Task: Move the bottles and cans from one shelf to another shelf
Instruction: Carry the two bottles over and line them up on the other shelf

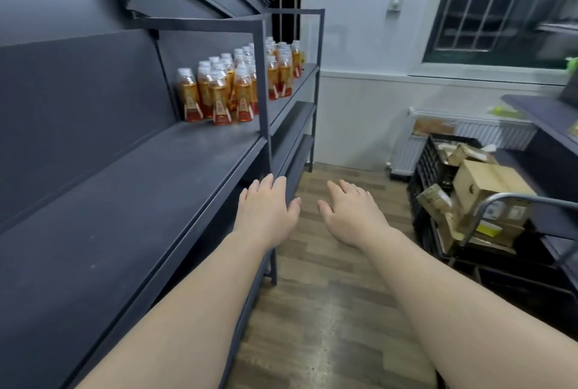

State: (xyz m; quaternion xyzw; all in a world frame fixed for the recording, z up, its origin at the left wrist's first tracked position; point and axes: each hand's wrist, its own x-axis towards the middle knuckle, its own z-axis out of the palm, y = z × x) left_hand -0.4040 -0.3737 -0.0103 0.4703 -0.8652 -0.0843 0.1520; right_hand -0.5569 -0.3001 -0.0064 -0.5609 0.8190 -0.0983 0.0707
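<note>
Forearms bare, both stretched forward and palms down over the aisle. Left hand: fingers straight and close together, released, holding nothing. It hovers by the front edge of the dark shelf, fingertips near the foot of the metal upright; cannot tell whether they touch it. Right hand: fingers loosely spread, thumb out, nothing in its grasp, above the wood-pattern floor. The two hands are side by side, apart from each other.

Right of the hands, further on: a cart with a curved metal handle, carrying cardboard boxes, some tilted, one with a yellow label. Behind it a black crate holding more crumpled cardboard and paper; details blurred.

Further along the same shelf, well apart from both hands: bottles, upright, packed in rows against the back panel. White caps, amber liquid, orange-red labels. More of them stand past the upright on the next shelf section, right up to its far end.

Far end: white radiator against a pale wall, barred window above it.
</note>
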